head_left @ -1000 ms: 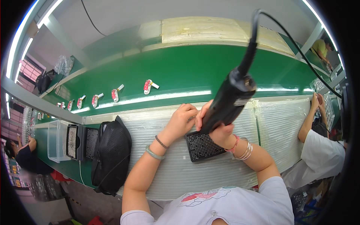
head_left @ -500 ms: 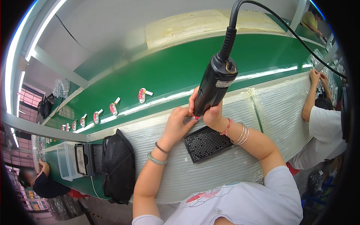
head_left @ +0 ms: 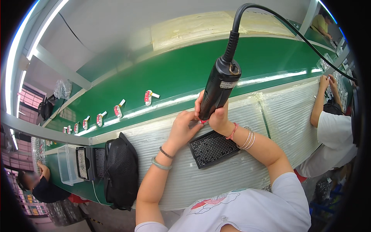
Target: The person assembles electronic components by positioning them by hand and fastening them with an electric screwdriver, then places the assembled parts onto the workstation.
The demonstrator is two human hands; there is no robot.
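Note:
My right hand (head_left: 219,120) is wrapped round a black electric screwdriver (head_left: 217,83), which leans with its lower end down toward the left and its cord rising from the top. Directly under that end, the fingers of my left hand (head_left: 183,127) pinch a small red and white piece (head_left: 203,121), mostly hidden by fingers and tool. Just below both hands lies a black tray (head_left: 213,150) dotted with many tiny light-coloured parts; my right wrist covers part of its far right corner.
Several red and white pieces (head_left: 148,98) stand in a row along the green bench (head_left: 185,69). A black mesh bag (head_left: 121,174) lies left of my left forearm, beside a clear plastic box (head_left: 67,166). Co-workers sit left and right; one in a white sleeve (head_left: 334,129).
The screwdriver's upper end has tipped slightly to the left and its cord has shifted with it. Both hands keep nearly the same place and grip.

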